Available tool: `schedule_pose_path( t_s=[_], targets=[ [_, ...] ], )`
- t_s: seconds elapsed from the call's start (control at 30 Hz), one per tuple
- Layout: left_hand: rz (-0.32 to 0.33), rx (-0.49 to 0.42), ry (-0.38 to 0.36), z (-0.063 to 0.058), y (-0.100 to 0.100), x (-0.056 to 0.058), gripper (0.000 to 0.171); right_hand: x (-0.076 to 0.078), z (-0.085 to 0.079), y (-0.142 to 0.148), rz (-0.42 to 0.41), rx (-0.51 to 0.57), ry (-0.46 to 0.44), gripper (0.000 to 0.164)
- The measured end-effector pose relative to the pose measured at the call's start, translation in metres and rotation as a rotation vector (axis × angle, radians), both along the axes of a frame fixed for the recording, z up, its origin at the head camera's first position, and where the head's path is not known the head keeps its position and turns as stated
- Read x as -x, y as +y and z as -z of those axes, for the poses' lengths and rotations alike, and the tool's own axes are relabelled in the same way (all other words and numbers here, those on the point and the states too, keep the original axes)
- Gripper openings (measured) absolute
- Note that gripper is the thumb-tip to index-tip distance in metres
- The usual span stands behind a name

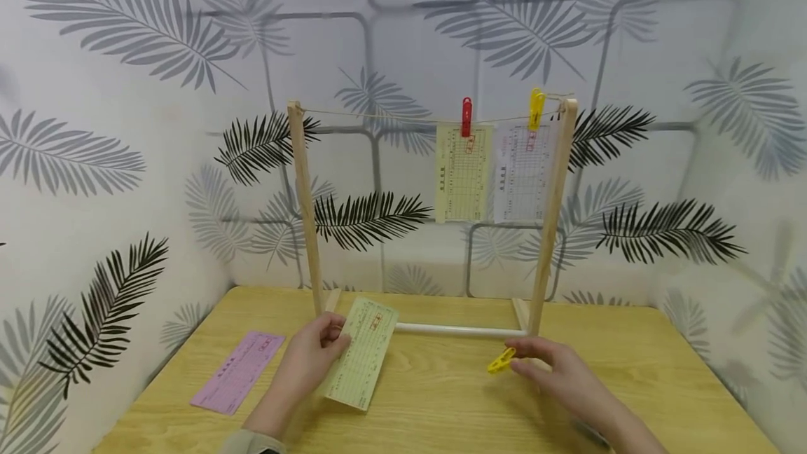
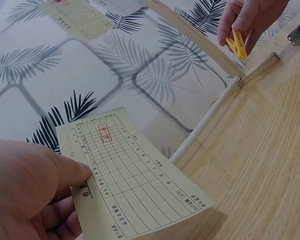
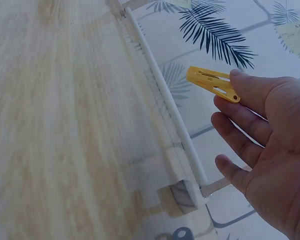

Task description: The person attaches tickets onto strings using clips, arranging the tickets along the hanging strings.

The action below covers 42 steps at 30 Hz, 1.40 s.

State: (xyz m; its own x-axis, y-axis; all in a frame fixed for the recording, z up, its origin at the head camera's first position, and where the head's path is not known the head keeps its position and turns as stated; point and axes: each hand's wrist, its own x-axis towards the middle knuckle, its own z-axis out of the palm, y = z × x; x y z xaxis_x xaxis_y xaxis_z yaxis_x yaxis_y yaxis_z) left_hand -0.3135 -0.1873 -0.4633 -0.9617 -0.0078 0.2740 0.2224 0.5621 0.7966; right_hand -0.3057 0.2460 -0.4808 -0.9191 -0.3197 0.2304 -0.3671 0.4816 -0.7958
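Note:
My left hand [image 1: 309, 354] pinches a pale yellow-green printed form [image 1: 364, 352] at its left edge, holding it tilted above the table. A red stamp mark shows near its top in the left wrist view. Between the thumb and fingers of my right hand [image 1: 561, 371] is a small yellow clothespin [image 3: 214, 84], held by one end. Behind both hands stands a wooden frame with a string [image 1: 391, 116] across its top. A red clothespin [image 1: 466, 118] clips a yellowish form [image 1: 463, 188] to the string. Beside it, a yellow clothespin [image 1: 536, 109] holds a white form [image 1: 520, 188].
A pink form [image 1: 239, 372] lies on the table at the left. The frame has wooden posts [image 1: 551, 230] and a white bar [image 1: 460, 330] low between them. A dark clip [image 2: 298, 33] lies on the table near the right forearm. Leaf-patterned walls surround the table [image 1: 441, 412].

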Motion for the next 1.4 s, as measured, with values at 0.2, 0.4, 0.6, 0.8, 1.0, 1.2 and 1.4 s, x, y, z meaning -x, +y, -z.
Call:
schedule_pose_path(
  t_s=[0.2,0.4,0.6,0.8,1.0,1.2,1.4],
  targets=[
    [-0.010,-0.033,0.011,-0.002,0.005,0.001,0.019,0.002,-0.026,-0.011,-0.026,-0.021,0.038,0.042],
    [0.003,-0.062,0.053,-0.008,0.014,0.007,0.015,0.004,-0.062,-0.022,-0.038,-0.058,0.118,0.041],
    [0.000,-0.052,0.093,-0.019,0.021,0.007,0.010,0.007,-0.104,-0.033,-0.049,-0.034,0.172,0.043],
    [-0.006,-0.077,0.099,-0.026,0.025,0.011,0.010,0.008,-0.140,-0.041,0.018,-0.134,0.248,0.035],
    [-0.014,-0.111,0.146,-0.031,0.030,0.015,0.012,0.009,-0.173,-0.053,0.006,-0.170,0.294,0.038],
    [-0.039,-0.132,0.180,-0.038,0.037,0.017,0.013,0.012,-0.196,-0.066,0.032,-0.146,0.322,0.035],
    [-0.028,-0.177,0.200,-0.048,0.042,0.019,0.013,0.016,-0.216,-0.076,0.023,-0.137,0.376,0.030]
  ],
)
